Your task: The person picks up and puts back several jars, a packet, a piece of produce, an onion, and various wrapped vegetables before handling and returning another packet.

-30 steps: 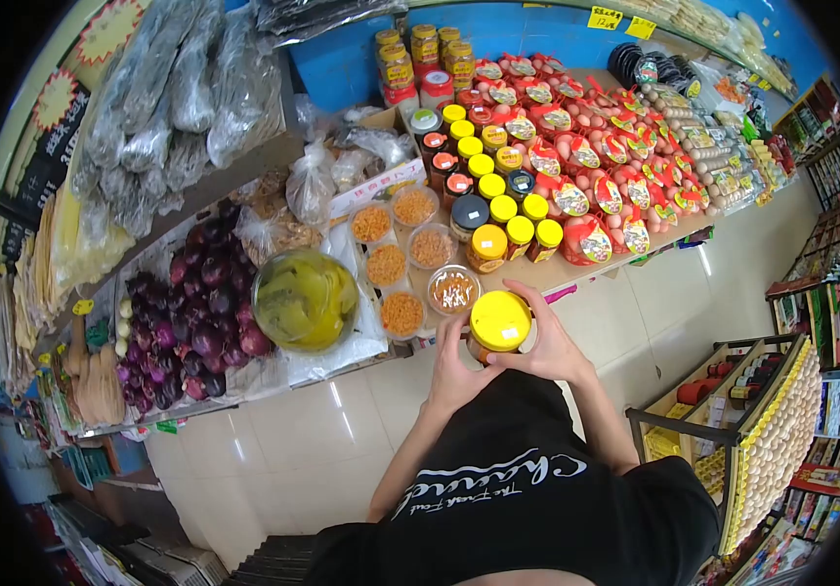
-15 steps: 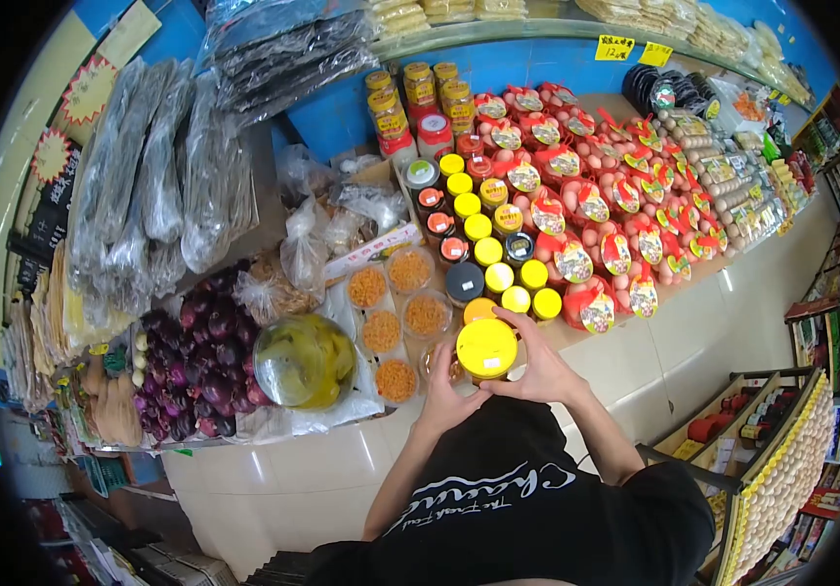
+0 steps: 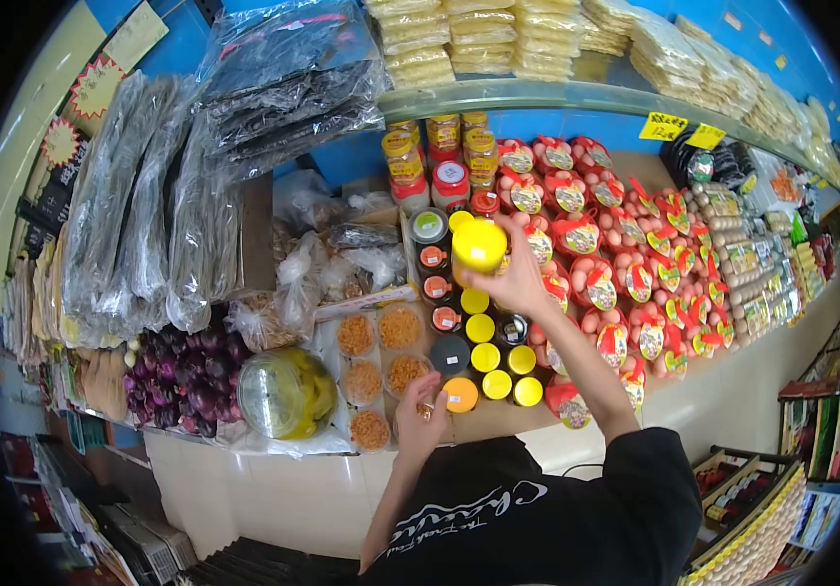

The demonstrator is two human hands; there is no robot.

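Your right hand (image 3: 521, 285) clamps the yellow-lidded jar (image 3: 479, 244), up in the air well beyond the orange-lidded jar (image 3: 460, 395). Your left hand (image 3: 420, 422) sits just beside that orange-lidded jar, grip unclear. With only 1 hand on it, a slip could drop it onto the crowded jars (image 3: 483, 327) beneath.

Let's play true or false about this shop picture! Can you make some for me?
1. The right hand holds a jar with a yellow lid. True.
2. The onions are green. False: they are purple.
3. The left hand is down by the small tubs of orange food. True.
4. The eggs sit in blue bags. False: the bags are red.
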